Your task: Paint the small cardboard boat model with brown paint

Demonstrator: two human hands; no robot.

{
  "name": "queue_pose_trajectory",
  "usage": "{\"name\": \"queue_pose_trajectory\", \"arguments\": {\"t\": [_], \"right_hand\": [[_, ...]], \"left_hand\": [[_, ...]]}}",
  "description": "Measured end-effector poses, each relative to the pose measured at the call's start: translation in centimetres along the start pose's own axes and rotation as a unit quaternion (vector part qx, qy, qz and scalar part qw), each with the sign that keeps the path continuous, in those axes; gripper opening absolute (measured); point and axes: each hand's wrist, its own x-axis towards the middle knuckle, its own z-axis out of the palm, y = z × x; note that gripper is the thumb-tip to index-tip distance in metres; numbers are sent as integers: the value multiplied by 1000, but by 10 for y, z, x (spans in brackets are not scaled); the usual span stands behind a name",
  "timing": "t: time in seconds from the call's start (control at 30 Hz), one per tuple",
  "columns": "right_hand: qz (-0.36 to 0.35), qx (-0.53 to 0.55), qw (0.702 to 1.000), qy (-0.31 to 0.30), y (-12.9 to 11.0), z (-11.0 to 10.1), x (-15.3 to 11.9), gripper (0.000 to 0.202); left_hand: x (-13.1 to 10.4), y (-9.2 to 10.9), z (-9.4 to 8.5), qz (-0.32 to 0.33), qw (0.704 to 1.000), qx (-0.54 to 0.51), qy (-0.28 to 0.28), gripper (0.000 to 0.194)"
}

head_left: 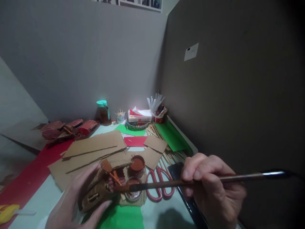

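Note:
My left hand grips a small brown-painted cardboard model, tilted, at the lower left of the head view. My right hand holds a long paintbrush pinched between thumb and fingers. The brush's handle runs off to the right, and its tip touches the model's upper right part. Just behind the model sit two small pots of brown paint, one full and one lower. Red-handled scissors lie flat under the brush shaft.
Flat cardboard sheets cover the table's middle, with green paper and red paper behind. A teal-lidded jar, tissue box and cup of sticks line the back wall. Painted red-brown pieces sit far left. A dark wall stands right.

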Motion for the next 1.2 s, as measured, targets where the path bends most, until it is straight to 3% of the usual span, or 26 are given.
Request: {"name": "queue_pose_trajectory", "arguments": {"t": [0.27, 0.43, 0.57, 0.67, 1.1, 1.2], "right_hand": [[-30, 21, 999, 7, -1, 9, 7, 30], [-54, 28, 998, 34, 0, 10, 8, 28], [-40, 15, 999, -26, 5, 1, 1, 22], [-32, 11, 998, -45, 6, -2, -2, 21], [-62, 13, 998, 22, -1, 7, 6, 28], [-58, 4, 998, 1, 1, 3, 4, 25]], "left_hand": [[1, -17, 1, 15, 999, 31, 28, 69], [2, -4, 0, 9, 1000, -12, 12, 62], [3, 5, -2, 16, 1000, -3, 15, 61], [4, 5, -2, 13, 1000, -10, 16, 61], [3, 3, 0, -2, 1000, -1, 16, 60], [1, -1, 2, -11, 1000, -10, 8, 65]]}}
